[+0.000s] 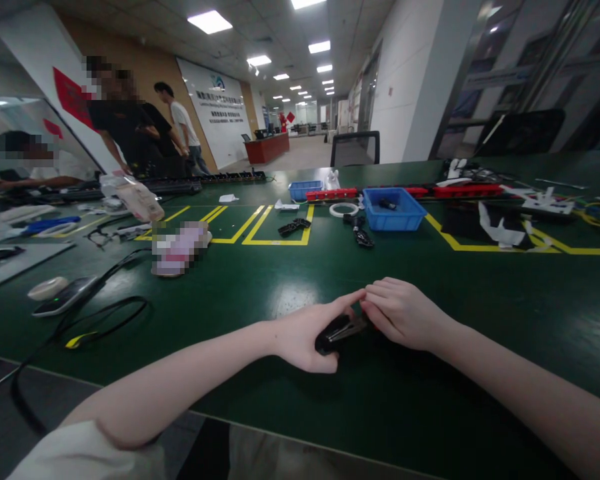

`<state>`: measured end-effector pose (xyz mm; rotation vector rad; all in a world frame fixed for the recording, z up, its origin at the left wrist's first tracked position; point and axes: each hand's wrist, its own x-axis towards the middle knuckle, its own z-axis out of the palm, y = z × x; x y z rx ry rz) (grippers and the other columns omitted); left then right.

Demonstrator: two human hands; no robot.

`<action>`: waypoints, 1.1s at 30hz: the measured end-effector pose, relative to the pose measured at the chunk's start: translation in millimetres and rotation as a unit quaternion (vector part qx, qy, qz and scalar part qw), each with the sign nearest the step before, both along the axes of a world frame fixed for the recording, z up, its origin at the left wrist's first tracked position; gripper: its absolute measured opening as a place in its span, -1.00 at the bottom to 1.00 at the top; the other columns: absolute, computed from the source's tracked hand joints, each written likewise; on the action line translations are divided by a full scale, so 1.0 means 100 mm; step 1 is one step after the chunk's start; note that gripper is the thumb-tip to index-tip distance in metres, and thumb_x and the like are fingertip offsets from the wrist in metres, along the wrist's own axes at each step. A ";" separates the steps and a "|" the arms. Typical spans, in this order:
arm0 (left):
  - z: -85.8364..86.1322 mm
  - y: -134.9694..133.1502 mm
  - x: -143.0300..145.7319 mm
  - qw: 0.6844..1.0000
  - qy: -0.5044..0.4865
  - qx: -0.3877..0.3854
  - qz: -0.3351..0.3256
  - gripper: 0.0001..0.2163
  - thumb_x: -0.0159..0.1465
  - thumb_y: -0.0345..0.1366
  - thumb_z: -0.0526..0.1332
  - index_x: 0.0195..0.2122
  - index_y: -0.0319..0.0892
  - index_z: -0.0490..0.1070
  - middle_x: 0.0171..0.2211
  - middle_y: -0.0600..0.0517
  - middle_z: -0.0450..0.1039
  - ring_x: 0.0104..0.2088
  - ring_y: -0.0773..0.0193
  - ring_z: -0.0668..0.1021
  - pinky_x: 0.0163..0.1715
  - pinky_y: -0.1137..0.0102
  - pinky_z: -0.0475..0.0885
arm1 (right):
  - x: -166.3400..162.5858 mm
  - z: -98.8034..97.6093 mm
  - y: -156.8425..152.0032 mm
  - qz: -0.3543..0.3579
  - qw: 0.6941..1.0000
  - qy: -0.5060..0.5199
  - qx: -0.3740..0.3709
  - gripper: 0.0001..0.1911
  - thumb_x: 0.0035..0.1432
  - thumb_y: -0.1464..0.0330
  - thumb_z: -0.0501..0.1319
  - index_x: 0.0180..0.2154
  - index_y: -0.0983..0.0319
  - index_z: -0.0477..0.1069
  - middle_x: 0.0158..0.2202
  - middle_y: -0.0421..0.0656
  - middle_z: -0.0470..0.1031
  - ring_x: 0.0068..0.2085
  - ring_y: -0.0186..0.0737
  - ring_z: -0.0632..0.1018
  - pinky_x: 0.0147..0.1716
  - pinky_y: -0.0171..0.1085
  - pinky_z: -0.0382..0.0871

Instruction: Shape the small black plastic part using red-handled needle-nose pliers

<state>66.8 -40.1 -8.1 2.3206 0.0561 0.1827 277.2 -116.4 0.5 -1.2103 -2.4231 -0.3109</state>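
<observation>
My left hand [307, 333] rests on the green table [290, 267] and grips a small black part [337, 331] between thumb and fingers, the index finger stretched out above it. My right hand [400, 312] meets it from the right, its fingers curled and pressed together on the far end of the same part. Most of that part is hidden by the two hands.
Two blue bins [396, 209] [305, 190], red strips [331, 194], a white ring [343, 209] and black parts [294, 227] lie farther back among yellow floor-tape lines. Black cables [100, 320] and a flat device [65, 295] lie at left. Other people stand and sit at far left.
</observation>
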 end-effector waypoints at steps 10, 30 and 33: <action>0.03 0.01 0.00 1.000 0.012 -0.019 0.005 -0.11 0.08 -0.35 0.21 0.34 -0.21 -0.35 -0.06 -0.11 0.34 -0.17 0.17 0.45 -0.12 0.26 0.39 | 0.09 0.00 0.04 -0.026 0.999 -0.030 0.018 -0.63 0.30 0.40 -0.09 -0.47 0.28 0.37 -0.50 -0.14 0.43 -0.47 -0.29 0.38 -0.41 -0.26 0.18; 0.09 0.01 0.00 0.985 0.030 -0.126 0.113 -0.44 0.19 -0.31 0.24 0.21 -0.21 0.13 -0.10 -0.07 0.47 -0.16 0.25 0.53 -0.13 0.32 0.43 | 0.12 0.03 -0.03 -0.052 0.998 0.024 0.035 -0.69 0.30 0.37 -0.06 -0.40 0.26 0.37 -0.43 -0.12 0.47 -0.40 -0.26 0.43 -0.38 -0.24 0.24; 0.12 -0.02 0.01 0.990 0.032 -0.090 0.102 -0.57 0.20 -0.29 0.23 0.10 -0.20 0.25 -0.19 0.00 0.47 -0.28 0.31 0.52 -0.30 0.42 0.41 | 0.11 0.03 -0.03 -0.064 0.997 0.030 0.037 -0.68 0.31 0.36 -0.07 -0.41 0.26 0.36 -0.44 -0.13 0.46 -0.42 -0.27 0.42 -0.39 -0.25 0.24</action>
